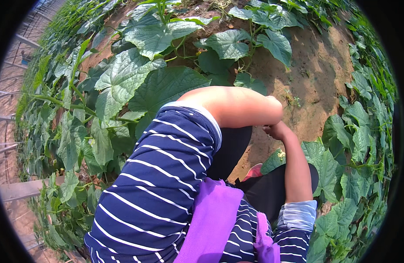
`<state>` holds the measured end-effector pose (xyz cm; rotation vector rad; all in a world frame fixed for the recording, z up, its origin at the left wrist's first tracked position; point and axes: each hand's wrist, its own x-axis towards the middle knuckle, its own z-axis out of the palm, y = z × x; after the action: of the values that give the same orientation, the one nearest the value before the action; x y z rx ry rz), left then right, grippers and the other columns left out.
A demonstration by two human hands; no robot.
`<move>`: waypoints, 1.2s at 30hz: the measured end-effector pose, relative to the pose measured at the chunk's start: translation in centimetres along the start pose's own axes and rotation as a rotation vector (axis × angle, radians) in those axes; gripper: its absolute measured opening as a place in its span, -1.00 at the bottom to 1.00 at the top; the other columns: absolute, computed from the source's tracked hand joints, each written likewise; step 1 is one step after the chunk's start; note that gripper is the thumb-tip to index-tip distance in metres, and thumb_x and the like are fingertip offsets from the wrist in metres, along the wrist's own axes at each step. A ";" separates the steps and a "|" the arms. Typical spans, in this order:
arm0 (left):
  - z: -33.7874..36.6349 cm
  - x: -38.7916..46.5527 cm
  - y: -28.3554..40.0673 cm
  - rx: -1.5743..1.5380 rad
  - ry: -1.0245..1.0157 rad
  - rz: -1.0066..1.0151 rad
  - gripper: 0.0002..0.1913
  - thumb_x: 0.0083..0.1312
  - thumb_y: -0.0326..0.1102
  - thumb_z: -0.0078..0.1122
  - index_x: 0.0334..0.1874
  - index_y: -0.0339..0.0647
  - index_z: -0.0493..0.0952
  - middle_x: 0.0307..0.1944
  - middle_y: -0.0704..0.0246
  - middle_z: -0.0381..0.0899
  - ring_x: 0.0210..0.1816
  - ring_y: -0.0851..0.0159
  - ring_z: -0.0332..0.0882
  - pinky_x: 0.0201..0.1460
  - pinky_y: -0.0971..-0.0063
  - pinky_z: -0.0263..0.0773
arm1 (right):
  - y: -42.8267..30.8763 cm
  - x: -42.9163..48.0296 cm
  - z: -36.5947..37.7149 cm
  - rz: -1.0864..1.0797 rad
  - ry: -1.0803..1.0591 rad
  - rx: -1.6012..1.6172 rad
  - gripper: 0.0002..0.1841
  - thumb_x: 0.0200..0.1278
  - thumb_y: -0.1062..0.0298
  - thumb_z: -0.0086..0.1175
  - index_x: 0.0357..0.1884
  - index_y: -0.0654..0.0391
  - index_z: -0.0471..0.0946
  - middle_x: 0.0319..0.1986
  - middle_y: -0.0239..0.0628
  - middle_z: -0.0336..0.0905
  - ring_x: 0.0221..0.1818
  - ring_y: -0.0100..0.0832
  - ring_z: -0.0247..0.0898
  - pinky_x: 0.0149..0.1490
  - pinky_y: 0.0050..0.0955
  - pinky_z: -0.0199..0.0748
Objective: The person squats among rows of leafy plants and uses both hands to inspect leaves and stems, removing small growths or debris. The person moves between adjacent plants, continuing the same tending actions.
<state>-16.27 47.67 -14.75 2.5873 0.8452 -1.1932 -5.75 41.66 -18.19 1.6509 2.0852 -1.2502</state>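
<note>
My left arm reaches across in front of me, its striped sleeve pushed up. At its right end my left hand (275, 107) is bent away, and its fingers are hidden. Just below it, almost touching, is my right hand (277, 130) with its fingers curled. Whether anything is held between those fingers is too small to tell. Both hands are above the bare soil (307, 108) between rows of leafy vines. Nearest my left forearm, a broad green leaf (169, 83) lies partly behind the sleeve.
Dense vines (123, 75) rise on the left and more foliage (356, 131) lines the right. A vine plant with large leaves (228, 44) stands ahead. A purple cloth (215, 210) hangs from me. My dark-clad knee (307, 174) and a pinkish-red shoe (253, 171) are below my hands.
</note>
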 end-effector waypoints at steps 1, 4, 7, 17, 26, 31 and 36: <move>0.6 -1.9 1.0 0.044 0.009 0.128 -0.69 0.10 -0.18 0.33 -0.06 0.17 0.70 -0.14 0.49 0.71 -0.14 0.24 0.67 -0.27 0.20 0.56 | 0.0 -1.0 2.5 0.007 -0.114 -0.015 -0.63 0.15 0.28 0.19 0.01 0.17 0.59 -0.18 0.00 0.64 -0.05 -0.14 0.56 0.01 -0.23 0.47; -0.4 -7.2 4.6 0.217 0.004 0.169 -0.69 0.10 -0.16 0.34 -0.06 0.17 0.70 -0.12 0.52 0.70 -0.13 0.29 0.65 -0.23 0.22 0.52 | -1.7 -1.8 8.1 0.135 -0.527 -0.030 -0.65 0.31 0.10 0.12 -0.05 0.17 0.60 -0.31 -0.29 0.65 -0.30 -0.37 0.56 -0.21 -0.34 0.55; 0.7 -12.7 7.1 0.162 -0.034 0.158 -0.57 0.02 -0.15 0.47 0.01 0.11 0.67 -0.03 0.57 0.68 -0.05 0.32 0.63 -0.15 0.28 0.52 | -4.6 -1.0 9.5 0.216 -0.658 -0.206 -0.66 0.35 0.10 0.06 -0.02 0.14 0.56 -0.32 -0.30 0.62 -0.30 -0.39 0.54 -0.28 -0.37 0.57; -0.4 -14.1 3.6 0.203 -0.168 0.415 -0.64 0.12 -0.22 0.34 -0.01 -0.06 0.68 -0.05 0.42 0.69 -0.03 0.19 0.66 -0.24 0.10 0.62 | -8.7 4.3 12.5 0.085 -0.707 -0.220 -0.68 0.36 0.06 0.04 -0.09 0.10 0.54 -0.34 -0.32 0.59 -0.31 -0.36 0.51 -0.25 -0.32 0.55; -2.6 -8.7 -6.7 -0.048 -0.196 0.420 -0.68 0.26 -0.17 0.12 -0.05 -0.16 0.67 -0.12 0.32 0.70 -0.11 0.13 0.66 -0.26 0.03 0.51 | -5.6 11.5 12.8 0.037 -1.000 -0.150 -0.70 0.37 0.03 0.02 -0.15 0.06 0.53 -0.36 -0.33 0.57 -0.31 -0.34 0.49 -0.24 -0.28 0.52; 0.2 1.4 -14.5 -0.127 -0.305 0.446 -0.73 0.22 -0.21 0.19 -0.13 -0.15 0.71 -0.09 0.34 0.70 -0.11 0.22 0.69 -0.31 0.20 0.57 | -6.0 15.7 10.8 0.033 -1.154 -0.079 -0.70 0.37 0.01 0.00 -0.19 0.03 0.53 -0.37 -0.33 0.56 -0.32 -0.32 0.47 -0.22 -0.25 0.51; 5.0 10.1 -22.9 -0.137 -0.291 -0.016 -0.60 0.14 -0.17 0.34 0.06 0.00 0.63 0.09 0.39 0.61 0.01 0.20 0.63 -0.12 0.03 0.58 | -6.6 16.5 6.2 0.104 -1.355 -0.050 -0.71 0.38 -0.01 -0.01 -0.22 0.01 0.52 -0.38 -0.34 0.55 -0.32 -0.30 0.46 -0.21 -0.23 0.50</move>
<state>-27.07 69.00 -23.71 2.2323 0.8524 -1.4178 -19.45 48.77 -29.04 0.4753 1.1069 -1.5544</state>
